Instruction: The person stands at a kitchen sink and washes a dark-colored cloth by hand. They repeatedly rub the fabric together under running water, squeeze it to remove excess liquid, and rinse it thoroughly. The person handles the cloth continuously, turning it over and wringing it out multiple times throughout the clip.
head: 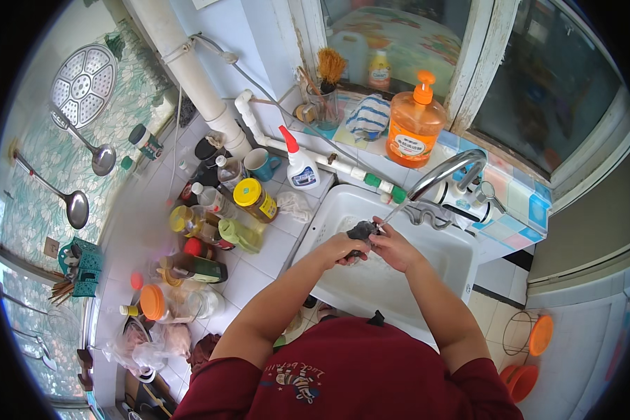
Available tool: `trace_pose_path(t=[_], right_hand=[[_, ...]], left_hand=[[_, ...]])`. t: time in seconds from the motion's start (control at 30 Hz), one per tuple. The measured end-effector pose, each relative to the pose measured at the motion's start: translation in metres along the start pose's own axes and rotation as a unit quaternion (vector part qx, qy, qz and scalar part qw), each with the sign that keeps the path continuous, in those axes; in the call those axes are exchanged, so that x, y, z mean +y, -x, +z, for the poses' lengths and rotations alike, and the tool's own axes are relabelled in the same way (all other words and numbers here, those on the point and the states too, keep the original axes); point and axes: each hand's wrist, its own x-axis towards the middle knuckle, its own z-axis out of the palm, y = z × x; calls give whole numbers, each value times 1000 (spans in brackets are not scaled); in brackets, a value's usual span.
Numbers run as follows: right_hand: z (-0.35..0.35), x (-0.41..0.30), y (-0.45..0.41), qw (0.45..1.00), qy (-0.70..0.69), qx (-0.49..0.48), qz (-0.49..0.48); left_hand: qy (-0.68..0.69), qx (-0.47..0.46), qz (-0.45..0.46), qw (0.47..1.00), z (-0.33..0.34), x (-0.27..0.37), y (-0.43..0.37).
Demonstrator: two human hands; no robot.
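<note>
Over the white sink (441, 273) I hold a wet, dark grey item (362, 231), perhaps a cloth; its exact kind is hard to make out. My left hand (342, 249) is wrapped around its lower left part. At its right end, the fingers of my right hand (396, 248) grip the edge. A thin stream of water runs from the curved chrome faucet (446, 163) down onto the item and my right fingers. Part of the item is hidden by my hands.
Behind the sink stand an orange pump bottle (412, 131), a striped cloth (368, 116) and a glass with a brush (325, 105). On the left counter are a spray bottle (300, 168), a blue mug (261, 164), a yellow-lidded jar (254, 199) and several other bottles. A pipe (341, 167) runs behind the sink.
</note>
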Motion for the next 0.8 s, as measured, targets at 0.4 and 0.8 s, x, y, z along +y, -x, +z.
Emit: trace_pose_path(t=[0.4, 0.8], right_hand=[[28, -20, 11, 996, -78, -19, -49], [36, -7, -19, 972, -79, 166, -147]], left_hand=[[218, -201, -65, 953, 29, -6, 6], [-343, 183, 158, 908, 37, -17, -35]])
